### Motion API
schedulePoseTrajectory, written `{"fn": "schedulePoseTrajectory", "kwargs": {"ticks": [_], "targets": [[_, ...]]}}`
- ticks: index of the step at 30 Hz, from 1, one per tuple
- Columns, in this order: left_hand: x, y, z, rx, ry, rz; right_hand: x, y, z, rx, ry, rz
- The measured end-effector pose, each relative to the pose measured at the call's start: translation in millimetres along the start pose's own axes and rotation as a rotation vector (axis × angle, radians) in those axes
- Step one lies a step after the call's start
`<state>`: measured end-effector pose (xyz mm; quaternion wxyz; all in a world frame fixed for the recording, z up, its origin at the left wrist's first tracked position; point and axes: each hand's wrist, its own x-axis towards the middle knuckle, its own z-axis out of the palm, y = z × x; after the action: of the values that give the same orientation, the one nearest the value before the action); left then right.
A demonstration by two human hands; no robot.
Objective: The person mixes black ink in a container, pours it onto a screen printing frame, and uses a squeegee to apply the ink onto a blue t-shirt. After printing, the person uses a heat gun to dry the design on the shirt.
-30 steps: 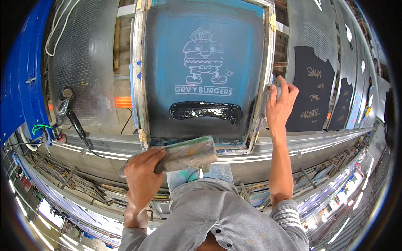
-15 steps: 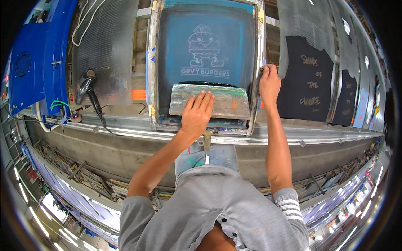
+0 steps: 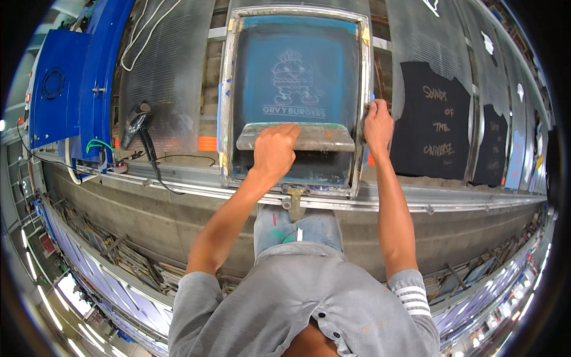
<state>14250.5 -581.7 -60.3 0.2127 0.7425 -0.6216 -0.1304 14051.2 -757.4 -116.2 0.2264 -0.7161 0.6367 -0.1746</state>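
Observation:
A screen printing frame (image 3: 229,128) with a blue mesh (image 3: 339,77) lies in front of me. The mesh carries a cartoon burger figure with lettering below. Across its lower part stands a wide grey squeegee (image 3: 327,138), stained with ink and slightly tilted. My left hand (image 3: 275,147) is closed over the squeegee's top edge near the middle, knuckles up. At the frame's right rail, my right hand (image 3: 379,126) is closed with thumb and fingers together on the outer edge. Its fingertips partly hide what they grip there. Dark ink stain covers the mesh below the squeegee.
A black hair dryer (image 3: 140,126) lies to the left on a ribbed translucent board, beside a blue machine (image 3: 71,83). Black shirts with lettering (image 3: 431,119) lie on boards at the right. A metal rail (image 3: 392,201) runs along the near edge, with a clamp (image 3: 295,202) below the frame.
My left hand has gone from lying with fingers stretched on the squeegee to curling over its top. The squeegee has tipped up. My right hand stays at the frame's edge. The view has shifted slightly.

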Motion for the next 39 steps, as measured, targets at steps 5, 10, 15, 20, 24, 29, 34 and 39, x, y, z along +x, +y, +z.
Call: {"fn": "schedulePoseTrajectory", "kwargs": {"ticks": [5,10,15,20,24,29,34,39], "targets": [[-18,-4,12,0.026,-0.004,0.033,1,1,2,-0.042,0.043,-0.054],[-20,-2,15,0.007,-0.033,0.009,8,-17,-16,-0.256,0.078,-0.345],[-13,-5,3,0.062,-0.133,0.041,22,-98,7,-0.126,-0.202,-0.742],[1,-4,-8,0.008,-0.245,-0.014,37,-129,59,-0.293,-0.476,-0.879],[9,-8,-11,0.012,-0.279,-0.027,42,-128,79,-0.369,-0.548,-0.915],[16,-11,-13,0.001,-0.327,-0.037,45,-129,85,-0.413,-0.589,-0.900],[22,-12,-15,-0.014,-0.357,-0.056,45,-130,87,-0.401,-0.588,-0.905],[22,-11,-16,-0.001,-0.344,-0.046,44,-130,85,-0.390,-0.581,-0.908]]}}
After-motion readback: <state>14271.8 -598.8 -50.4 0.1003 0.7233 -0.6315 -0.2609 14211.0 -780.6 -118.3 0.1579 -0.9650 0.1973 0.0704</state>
